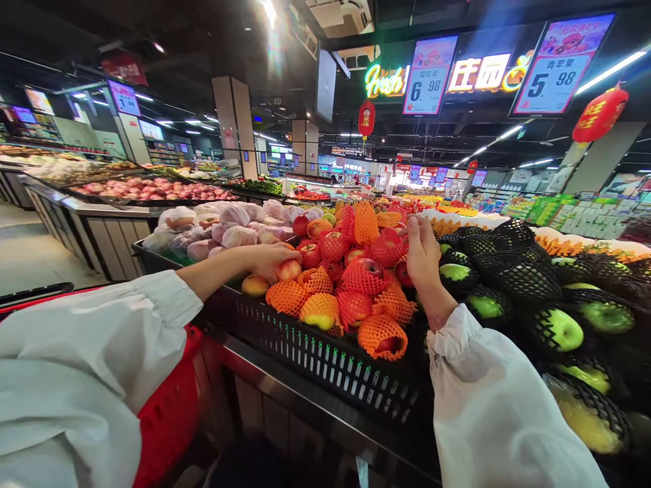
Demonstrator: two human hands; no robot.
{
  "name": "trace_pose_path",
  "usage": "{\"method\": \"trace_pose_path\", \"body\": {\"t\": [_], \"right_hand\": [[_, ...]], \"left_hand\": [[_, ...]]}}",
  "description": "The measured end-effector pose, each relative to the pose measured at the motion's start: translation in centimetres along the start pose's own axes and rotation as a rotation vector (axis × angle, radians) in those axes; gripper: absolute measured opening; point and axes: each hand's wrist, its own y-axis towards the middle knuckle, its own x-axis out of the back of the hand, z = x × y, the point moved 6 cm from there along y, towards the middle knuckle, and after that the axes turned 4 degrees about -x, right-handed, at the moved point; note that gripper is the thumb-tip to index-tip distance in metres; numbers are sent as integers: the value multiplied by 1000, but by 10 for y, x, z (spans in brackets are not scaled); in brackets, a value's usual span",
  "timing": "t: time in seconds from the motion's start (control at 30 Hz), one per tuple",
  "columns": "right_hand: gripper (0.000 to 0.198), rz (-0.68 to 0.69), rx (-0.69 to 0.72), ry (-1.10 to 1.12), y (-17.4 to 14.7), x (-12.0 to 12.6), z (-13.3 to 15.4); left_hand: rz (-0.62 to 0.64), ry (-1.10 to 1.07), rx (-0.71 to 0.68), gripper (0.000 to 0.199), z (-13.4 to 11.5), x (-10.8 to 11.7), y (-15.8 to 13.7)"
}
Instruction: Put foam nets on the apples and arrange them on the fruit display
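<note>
My left hand (269, 261) reaches in from the left over a black slotted crate (325, 359) of apples. Its fingers are closed round a bare yellow-red apple (288, 270) at the crate's left side. Above the crate's right side is my right hand (423, 252), thumb up and fingers curled toward the pile; what they hold, if anything, is hidden. Between my hands lie several red apples in foam nets, some red, some orange, such as a netted apple (384, 337) at the front edge. An orange net (366, 222) stands up at the back of the pile.
Green apples (562, 332) in black nets fill the display at right. Bagged pale fruit (239, 234) lies left of the crate. A red shopping basket (170, 407) is low at left, beside the stand's metal edge (305, 400). Price signs (430, 74) hang overhead.
</note>
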Motion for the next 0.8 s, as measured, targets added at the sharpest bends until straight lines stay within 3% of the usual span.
{"method": "trace_pose_path", "body": {"t": [0.17, 0.3, 0.4, 0.5, 0.53, 0.6, 0.7, 0.8], "right_hand": [[62, -2, -10, 4, 0, 0, 0], [62, -5, -8, 14, 0, -1, 0], [63, -2, -2, 6, 1, -1, -1], [63, -13, 6, -12, 1, 0, -3], [63, -16, 11, -16, 1, 0, -4], [63, -15, 21, -23, 2, 1, -5], [62, -19, 30, -40, 1, 2, -4], [62, -21, 28, -45, 0, 1, -3]], "left_hand": [[-164, 187, 36, 70, -10, 18, -5], [-538, 163, 155, 65, -18, 43, 0], [-905, -106, 136, 68, -31, 62, 13], [-1273, -525, 187, 86, -43, 74, 37], [-1340, -695, 216, 90, -48, 75, 50], [-1332, -1112, 253, 81, -60, 68, 84], [-1158, -1654, 241, 77, -83, 51, 131], [-1174, -1743, 207, 80, -92, 41, 143]]}}
